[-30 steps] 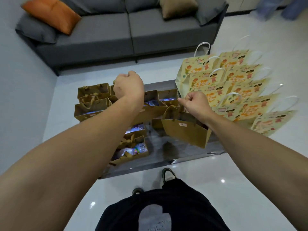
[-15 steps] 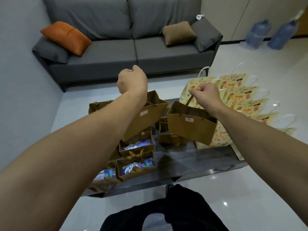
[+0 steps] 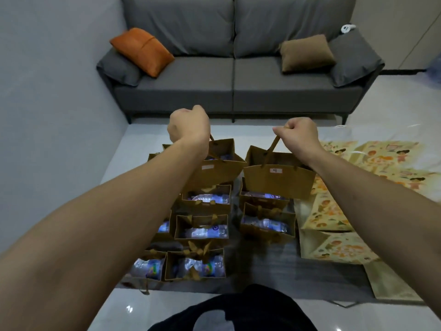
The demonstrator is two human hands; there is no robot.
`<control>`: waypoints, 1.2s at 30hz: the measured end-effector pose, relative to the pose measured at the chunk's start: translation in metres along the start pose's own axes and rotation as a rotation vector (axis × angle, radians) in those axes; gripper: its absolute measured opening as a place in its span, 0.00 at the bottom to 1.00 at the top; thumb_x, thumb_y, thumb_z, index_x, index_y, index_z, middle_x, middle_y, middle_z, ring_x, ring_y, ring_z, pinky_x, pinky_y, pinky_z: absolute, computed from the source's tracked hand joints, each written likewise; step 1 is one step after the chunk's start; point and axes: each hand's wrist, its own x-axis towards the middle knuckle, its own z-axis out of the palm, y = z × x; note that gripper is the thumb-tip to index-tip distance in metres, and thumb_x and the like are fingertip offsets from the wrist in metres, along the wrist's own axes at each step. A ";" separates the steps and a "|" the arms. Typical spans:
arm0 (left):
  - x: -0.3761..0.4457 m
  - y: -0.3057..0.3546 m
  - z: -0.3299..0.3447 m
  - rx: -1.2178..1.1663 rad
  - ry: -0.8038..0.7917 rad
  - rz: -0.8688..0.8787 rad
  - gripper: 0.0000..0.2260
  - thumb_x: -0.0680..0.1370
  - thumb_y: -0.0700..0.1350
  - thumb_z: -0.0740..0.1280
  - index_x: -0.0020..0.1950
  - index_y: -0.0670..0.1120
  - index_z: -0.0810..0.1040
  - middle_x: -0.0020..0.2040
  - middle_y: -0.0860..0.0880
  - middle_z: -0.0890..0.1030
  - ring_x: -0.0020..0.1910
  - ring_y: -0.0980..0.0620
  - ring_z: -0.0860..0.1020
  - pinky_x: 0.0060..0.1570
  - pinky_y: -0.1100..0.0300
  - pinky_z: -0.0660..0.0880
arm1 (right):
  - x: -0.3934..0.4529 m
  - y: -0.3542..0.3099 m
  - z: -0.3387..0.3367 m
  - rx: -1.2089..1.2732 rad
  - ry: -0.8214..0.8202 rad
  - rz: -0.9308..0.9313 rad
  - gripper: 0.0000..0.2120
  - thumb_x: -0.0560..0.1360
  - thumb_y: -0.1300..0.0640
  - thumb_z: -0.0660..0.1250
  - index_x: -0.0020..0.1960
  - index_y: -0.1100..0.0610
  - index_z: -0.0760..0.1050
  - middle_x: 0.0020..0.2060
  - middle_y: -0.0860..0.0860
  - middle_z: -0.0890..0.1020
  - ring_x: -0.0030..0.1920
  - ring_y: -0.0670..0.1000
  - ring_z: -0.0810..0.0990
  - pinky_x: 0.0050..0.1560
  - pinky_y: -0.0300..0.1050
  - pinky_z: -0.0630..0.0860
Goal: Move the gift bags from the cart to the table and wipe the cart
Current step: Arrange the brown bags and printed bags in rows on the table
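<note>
Brown kraft-paper gift bags hang one from each fist, my left hand (image 3: pixel 188 125) and right hand (image 3: pixel 298 136) with fingers curled round the handles above the dark glossy table (image 3: pixel 322 278), so I judge I'm mid-transfer and must lower them into free gaps.

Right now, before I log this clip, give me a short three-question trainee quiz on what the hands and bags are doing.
1. True or false: the left hand holds nothing.
2. What number is on the white label of the brown paper gift bag held by the right hand?
3. The flat cartoon-printed yellow paper bags lie: A) left of the brown bags, B) right of them, C) on the grey sofa.

Key: 1 false, its grip holds the handle of another brown paper bag; 2 nine; 3 B.
</note>
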 end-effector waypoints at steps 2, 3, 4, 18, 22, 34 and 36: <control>0.010 0.001 0.012 0.038 0.041 -0.013 0.12 0.81 0.45 0.62 0.36 0.47 0.70 0.33 0.50 0.69 0.31 0.55 0.67 0.30 0.61 0.64 | 0.026 0.000 0.004 -0.020 -0.001 -0.027 0.16 0.79 0.51 0.70 0.36 0.58 0.77 0.32 0.53 0.77 0.38 0.52 0.79 0.47 0.44 0.76; 0.008 0.005 0.015 0.056 0.039 -0.023 0.13 0.81 0.45 0.62 0.36 0.47 0.70 0.32 0.50 0.69 0.30 0.55 0.67 0.30 0.61 0.63 | 0.039 0.000 0.006 -0.036 -0.001 -0.037 0.15 0.79 0.50 0.69 0.37 0.58 0.78 0.32 0.52 0.77 0.37 0.51 0.79 0.45 0.44 0.77; 0.012 0.002 0.020 0.082 0.044 -0.003 0.13 0.81 0.45 0.62 0.36 0.47 0.70 0.32 0.51 0.68 0.30 0.55 0.66 0.29 0.62 0.63 | 0.051 0.000 0.009 -0.058 -0.007 -0.047 0.15 0.79 0.50 0.69 0.37 0.58 0.78 0.32 0.52 0.78 0.37 0.50 0.78 0.44 0.45 0.77; 0.050 -0.027 0.085 0.222 0.102 -0.168 0.15 0.79 0.45 0.63 0.33 0.46 0.69 0.31 0.49 0.70 0.31 0.52 0.68 0.31 0.59 0.67 | 0.153 0.082 0.093 -0.329 -0.361 0.067 0.12 0.79 0.45 0.67 0.47 0.54 0.79 0.42 0.51 0.82 0.46 0.54 0.79 0.48 0.51 0.79; 0.055 -0.044 0.091 0.225 0.111 -0.229 0.14 0.78 0.46 0.64 0.34 0.45 0.70 0.31 0.49 0.71 0.33 0.51 0.70 0.36 0.55 0.69 | 0.162 0.105 0.112 -0.374 -0.445 0.098 0.14 0.80 0.44 0.63 0.48 0.55 0.78 0.39 0.51 0.81 0.46 0.54 0.78 0.45 0.47 0.72; 0.053 -0.052 0.092 0.242 0.083 -0.235 0.14 0.78 0.45 0.65 0.33 0.45 0.70 0.32 0.48 0.69 0.33 0.50 0.68 0.35 0.55 0.68 | 0.143 0.135 0.121 -0.531 -0.566 0.132 0.21 0.77 0.41 0.66 0.57 0.58 0.77 0.53 0.58 0.82 0.55 0.61 0.77 0.50 0.52 0.75; 0.049 -0.051 0.091 0.238 0.068 -0.228 0.13 0.78 0.46 0.65 0.35 0.44 0.72 0.33 0.47 0.71 0.33 0.50 0.69 0.36 0.55 0.69 | 0.138 0.131 0.116 -0.510 -0.513 0.127 0.27 0.77 0.41 0.67 0.69 0.56 0.73 0.62 0.58 0.78 0.64 0.62 0.73 0.59 0.55 0.73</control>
